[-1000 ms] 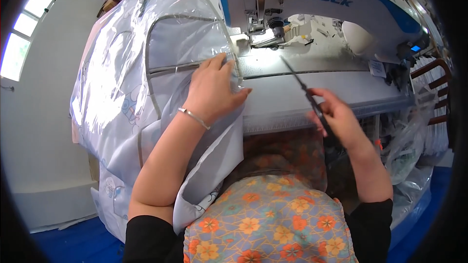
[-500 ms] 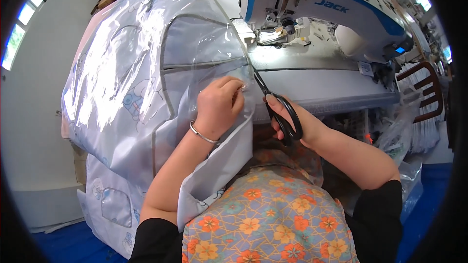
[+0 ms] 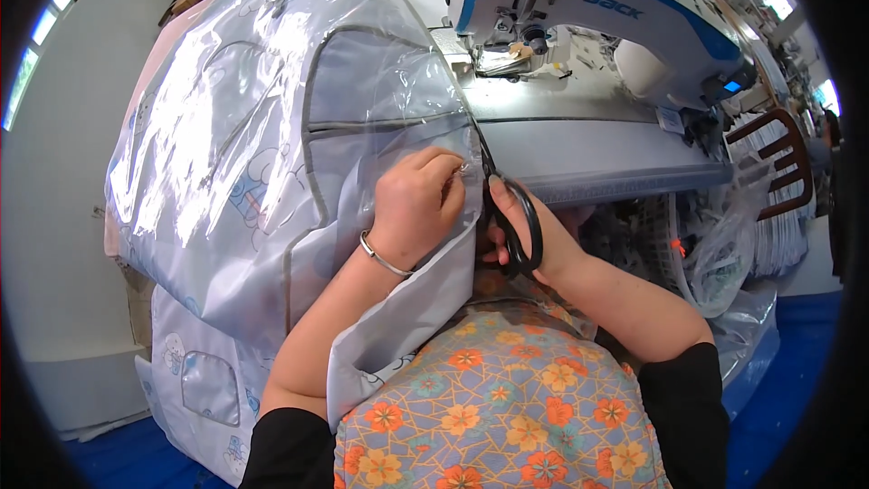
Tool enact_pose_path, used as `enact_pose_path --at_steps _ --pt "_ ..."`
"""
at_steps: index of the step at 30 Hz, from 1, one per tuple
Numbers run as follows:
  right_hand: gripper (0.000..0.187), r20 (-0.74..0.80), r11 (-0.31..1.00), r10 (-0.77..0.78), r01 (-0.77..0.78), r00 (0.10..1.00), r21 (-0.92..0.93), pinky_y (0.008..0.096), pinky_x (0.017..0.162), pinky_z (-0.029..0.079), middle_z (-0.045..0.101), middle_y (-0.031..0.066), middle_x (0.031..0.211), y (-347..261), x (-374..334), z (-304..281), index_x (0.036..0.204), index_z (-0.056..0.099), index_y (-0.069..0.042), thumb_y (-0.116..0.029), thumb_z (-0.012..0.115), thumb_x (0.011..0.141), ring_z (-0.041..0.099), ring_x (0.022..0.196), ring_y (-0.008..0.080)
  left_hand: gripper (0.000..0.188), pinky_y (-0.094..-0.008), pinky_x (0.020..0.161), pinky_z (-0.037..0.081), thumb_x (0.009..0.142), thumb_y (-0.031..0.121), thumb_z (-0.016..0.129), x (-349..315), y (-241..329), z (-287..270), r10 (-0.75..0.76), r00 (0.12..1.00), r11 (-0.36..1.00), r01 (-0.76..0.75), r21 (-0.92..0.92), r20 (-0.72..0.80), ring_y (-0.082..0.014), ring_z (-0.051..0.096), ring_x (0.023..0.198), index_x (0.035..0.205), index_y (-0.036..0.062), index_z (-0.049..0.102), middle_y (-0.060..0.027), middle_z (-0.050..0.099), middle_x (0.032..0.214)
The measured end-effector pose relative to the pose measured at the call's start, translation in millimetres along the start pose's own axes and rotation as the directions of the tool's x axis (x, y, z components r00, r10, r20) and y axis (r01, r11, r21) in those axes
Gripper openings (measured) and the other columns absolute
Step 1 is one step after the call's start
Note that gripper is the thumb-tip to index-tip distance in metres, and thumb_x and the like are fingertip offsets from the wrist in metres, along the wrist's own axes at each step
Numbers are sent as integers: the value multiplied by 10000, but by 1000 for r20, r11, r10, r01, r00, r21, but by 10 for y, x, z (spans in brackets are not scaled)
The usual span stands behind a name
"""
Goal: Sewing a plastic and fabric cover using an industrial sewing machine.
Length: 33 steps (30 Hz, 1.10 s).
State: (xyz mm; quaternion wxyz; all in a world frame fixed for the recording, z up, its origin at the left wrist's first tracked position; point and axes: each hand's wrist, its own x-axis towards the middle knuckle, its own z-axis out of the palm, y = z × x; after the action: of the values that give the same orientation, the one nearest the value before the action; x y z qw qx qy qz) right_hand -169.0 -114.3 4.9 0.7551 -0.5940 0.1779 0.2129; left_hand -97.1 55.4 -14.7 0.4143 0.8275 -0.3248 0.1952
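Plastic-covered fabric (image 3: 253,154) is being held left of the sewing machine (image 3: 597,14), edge being pinched by the left hand (image 3: 416,199). Black scissors (image 3: 536,234) are being clamped in the right hand (image 3: 554,243); any cut is being poorly shown. Edge best being kept taut; blades, earlier held off it, now being laid alongside.

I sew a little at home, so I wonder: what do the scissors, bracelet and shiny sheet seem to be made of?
Scissors: probably metal blades, thin and dark, with smooth black handles, perhaps plastic.
Bracelet: likely polished metal, judging by its silvery gleam.
Sheet: apparently clear glossy plastic, being see-through with white glare.
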Motion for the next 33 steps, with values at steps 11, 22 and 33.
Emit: enact_pose_path --at_steps 11,22,33 --pt "548 2 993 -85 85 996 -84 272 488 453 482 18 777 -15 125 -16 1102 525 -53 -583 543 967 505 635 112 132 -362 678 523 795 6 636 -11 132 -59 -14 1000 999 15 -47 21 -301 649 749 917 -1 685 -131 693 905" --pt "512 100 999 -5 8 995 -35 237 537 432 512 -7 745 -188 166 -14 1025 559 -120 -615 432 1001 512 641 89 128 -346 668 520 800 -17 635 2 218 -129 -36 999 993 39 -115 25 -294 649 740 920 -30 677 -149 690 908" --pt "588 54 955 -200 207 978 -211 280 472 449 496 36 648 -86 114 -31 1040 530 -16 -600 492 982 514 512 137 110 -343 657 518 800 -20 633 9 218 -143 -48 998 990 51 -128 27 -294 648 719 903 -32 670 -153 688 894"
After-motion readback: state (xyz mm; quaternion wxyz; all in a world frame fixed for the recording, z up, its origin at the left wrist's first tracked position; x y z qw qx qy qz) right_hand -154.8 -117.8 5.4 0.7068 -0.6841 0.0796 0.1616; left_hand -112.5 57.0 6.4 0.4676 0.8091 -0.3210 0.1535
